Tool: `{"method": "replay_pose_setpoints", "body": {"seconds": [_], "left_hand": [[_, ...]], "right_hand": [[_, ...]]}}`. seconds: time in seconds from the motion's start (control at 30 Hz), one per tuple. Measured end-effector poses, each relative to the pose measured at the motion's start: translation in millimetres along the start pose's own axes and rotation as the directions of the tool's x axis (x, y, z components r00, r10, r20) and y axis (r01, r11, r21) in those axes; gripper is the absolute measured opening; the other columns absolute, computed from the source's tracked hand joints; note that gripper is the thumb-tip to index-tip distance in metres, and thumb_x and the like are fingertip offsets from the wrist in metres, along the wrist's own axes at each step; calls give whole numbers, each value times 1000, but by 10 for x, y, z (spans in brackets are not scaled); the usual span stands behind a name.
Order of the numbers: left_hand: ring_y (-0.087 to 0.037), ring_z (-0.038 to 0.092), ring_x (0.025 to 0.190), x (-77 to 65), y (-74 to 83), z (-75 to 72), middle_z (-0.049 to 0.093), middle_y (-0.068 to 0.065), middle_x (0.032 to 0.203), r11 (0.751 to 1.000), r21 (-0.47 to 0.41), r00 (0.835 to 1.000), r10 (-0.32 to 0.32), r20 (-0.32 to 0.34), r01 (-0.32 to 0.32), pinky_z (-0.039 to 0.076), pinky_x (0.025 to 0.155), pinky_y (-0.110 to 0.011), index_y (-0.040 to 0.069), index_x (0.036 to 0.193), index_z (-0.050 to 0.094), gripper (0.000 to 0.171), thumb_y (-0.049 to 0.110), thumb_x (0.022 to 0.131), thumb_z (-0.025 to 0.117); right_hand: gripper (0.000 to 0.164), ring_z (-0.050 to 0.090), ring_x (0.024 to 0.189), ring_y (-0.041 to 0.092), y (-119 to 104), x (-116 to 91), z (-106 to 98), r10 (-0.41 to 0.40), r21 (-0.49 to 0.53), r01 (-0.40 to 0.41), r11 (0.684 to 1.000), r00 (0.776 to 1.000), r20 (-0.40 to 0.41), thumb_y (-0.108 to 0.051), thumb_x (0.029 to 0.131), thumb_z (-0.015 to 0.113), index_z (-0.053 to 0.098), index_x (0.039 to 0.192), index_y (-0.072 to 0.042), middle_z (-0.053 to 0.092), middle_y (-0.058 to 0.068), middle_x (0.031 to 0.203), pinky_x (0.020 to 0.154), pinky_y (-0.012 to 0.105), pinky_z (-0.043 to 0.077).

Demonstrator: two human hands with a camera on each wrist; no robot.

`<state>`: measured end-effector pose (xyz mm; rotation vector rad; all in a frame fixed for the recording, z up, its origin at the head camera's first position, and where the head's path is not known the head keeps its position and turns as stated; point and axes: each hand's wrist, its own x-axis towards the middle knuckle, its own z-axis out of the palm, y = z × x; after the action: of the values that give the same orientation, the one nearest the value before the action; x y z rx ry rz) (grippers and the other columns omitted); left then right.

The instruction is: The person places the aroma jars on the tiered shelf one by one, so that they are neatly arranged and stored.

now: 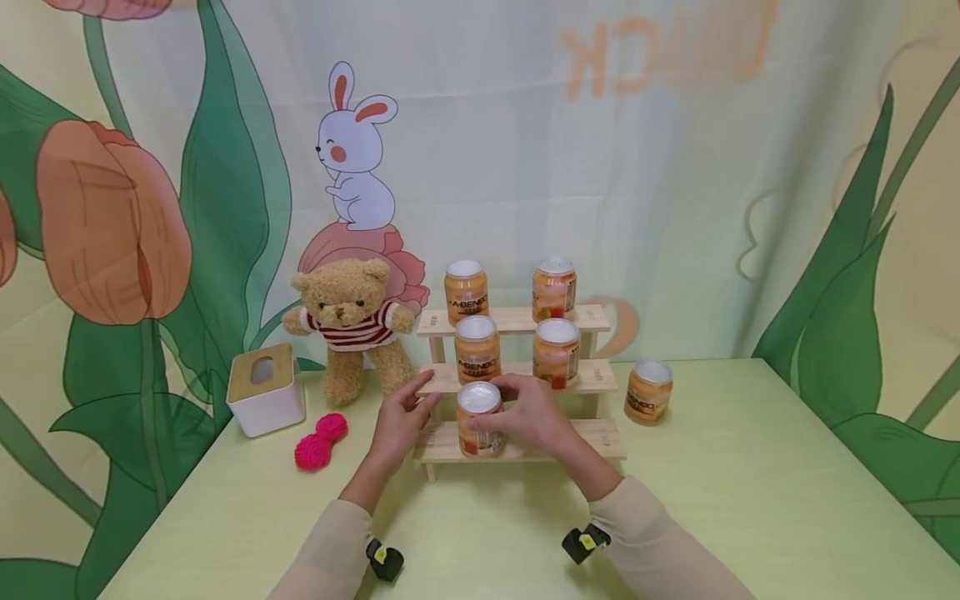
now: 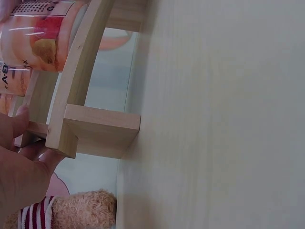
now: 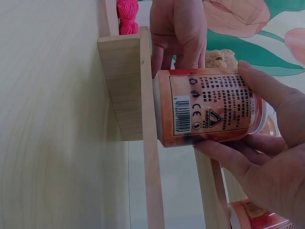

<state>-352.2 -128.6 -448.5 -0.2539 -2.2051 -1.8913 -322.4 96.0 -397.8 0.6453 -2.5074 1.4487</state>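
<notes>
My right hand [image 1: 528, 412] grips an orange can [image 3: 205, 107] with a silvery lid, thumb on one side and fingers on the other. The can is upright, its base right at the lowest step of a wooden three-step rack [image 1: 555, 450], toward the left end. In the right wrist view its barcode label faces the camera. My left hand [image 1: 401, 421] is at the rack's left end, with loosely bent fingers [image 2: 40, 160] at the end of the lowest plank. Behind the held can, two similar cans [image 1: 477, 350] stand on the middle step and two more [image 1: 467, 292] on the top.
Another orange can [image 1: 648, 392] stands on the table, right of the rack. To the left are a teddy bear [image 1: 348, 325] in a striped top, a white tissue box [image 1: 266, 408] with a wooden lid, and bright pink yarn [image 1: 313, 452]. A printed curtain [image 1: 675, 208] hangs behind.
</notes>
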Motion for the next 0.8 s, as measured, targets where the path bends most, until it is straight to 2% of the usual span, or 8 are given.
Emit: {"method": "replay_pose_setpoints", "body": {"seconds": [0.3,0.5,0.67,0.7,0.8], "left_hand": [[-8,41,57,-15,23,1,53,-5,70,1000,16,1000,-19,0,19,34,49,-19,12,142,59,45,12,98,66],[-8,41,57,-5,18,6,52,-5,70,1000,11,1000,-21,-3,22,33,49,-19,11,142,59,44,12,98,66],[-7,41,57,-11,10,7,52,-3,68,1000,11,1000,-20,-2,20,33,49,-19,11,142,59,45,12,98,67],[-7,41,56,-32,62,5,51,-4,68,1000,10,1000,-23,2,23,33,49,-19,9,142,58,45,11,98,66],[-7,41,57,-26,58,5,53,-7,70,1000,-2,1000,-25,4,25,33,49,-19,9,142,58,45,11,98,66]], "right_hand": [[56,68,94,19,2,12,17,13,19,-13,1000,1000,-20,-34,70,94,73,113,-6,72,3,103,82,40,53],[55,68,98,22,14,-2,-4,-14,45,14,999,1000,-16,-30,71,93,71,115,-4,72,6,107,86,48,53],[57,67,103,26,-36,-56,-93,-15,28,15,999,1000,-1,-30,73,92,70,119,-4,71,8,112,90,51,51],[57,67,104,27,-48,-64,-121,-15,15,15,1000,1000,2,-30,73,92,70,119,-3,71,9,113,90,50,51],[61,65,108,30,-95,-88,-245,17,-12,-16,1000,999,29,-30,74,91,68,122,0,69,12,118,92,47,51]]}}
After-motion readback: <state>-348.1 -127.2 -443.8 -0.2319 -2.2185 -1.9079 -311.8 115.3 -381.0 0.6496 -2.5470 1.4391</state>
